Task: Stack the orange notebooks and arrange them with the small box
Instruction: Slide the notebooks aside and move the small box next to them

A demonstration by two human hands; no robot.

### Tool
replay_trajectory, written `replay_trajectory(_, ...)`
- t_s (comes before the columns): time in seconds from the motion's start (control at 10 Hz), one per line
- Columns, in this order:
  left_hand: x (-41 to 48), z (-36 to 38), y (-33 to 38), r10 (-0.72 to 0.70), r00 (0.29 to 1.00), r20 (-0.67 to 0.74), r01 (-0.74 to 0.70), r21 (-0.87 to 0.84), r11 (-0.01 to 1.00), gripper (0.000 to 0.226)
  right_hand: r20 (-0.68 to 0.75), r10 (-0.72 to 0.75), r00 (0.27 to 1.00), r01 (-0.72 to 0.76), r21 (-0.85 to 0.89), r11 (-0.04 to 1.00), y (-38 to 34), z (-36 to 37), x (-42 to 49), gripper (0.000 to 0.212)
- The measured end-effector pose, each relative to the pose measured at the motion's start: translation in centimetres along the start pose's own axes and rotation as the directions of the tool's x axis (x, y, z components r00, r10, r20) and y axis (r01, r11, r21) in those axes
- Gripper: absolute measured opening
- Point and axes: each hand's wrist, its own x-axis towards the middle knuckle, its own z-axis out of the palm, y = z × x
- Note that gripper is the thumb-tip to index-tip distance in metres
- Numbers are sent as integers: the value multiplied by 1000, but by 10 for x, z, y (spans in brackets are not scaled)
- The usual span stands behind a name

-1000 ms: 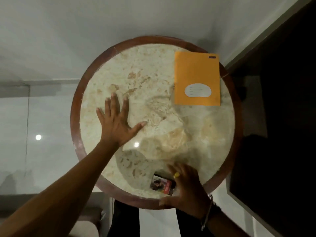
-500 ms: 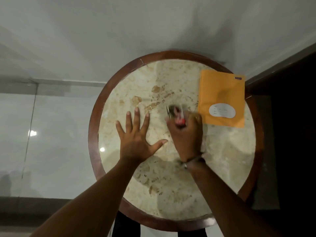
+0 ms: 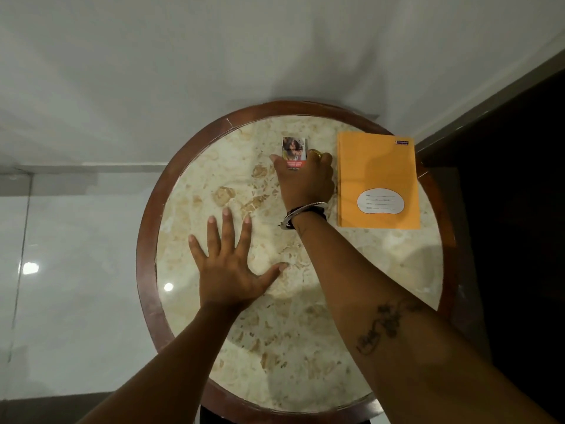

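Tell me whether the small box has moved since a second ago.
Yes. The small box went from the table's near rim to its far side, left of the orange notebooks, with the right hand on it.

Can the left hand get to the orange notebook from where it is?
Probably not directly. The left hand lies flat mid-table, and the right hand, holding the small box, has its forearm stretched between it and the orange notebook.

A polished, glossy stone top (image 3: 351, 289), mottled beige, is framed by a smooth dark wooden rim (image 3: 146, 270). The orange notebooks (image 3: 377, 166) are covered in matt paper; the small box (image 3: 294, 149) is printed card.
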Motion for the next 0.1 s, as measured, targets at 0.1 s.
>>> replay_trajectory(0.1, -2, 0, 2, -2, 1000, 11, 3, -31, 1000, 115, -16, 36, 999, -35, 35, 999, 3, -16, -16, 84)
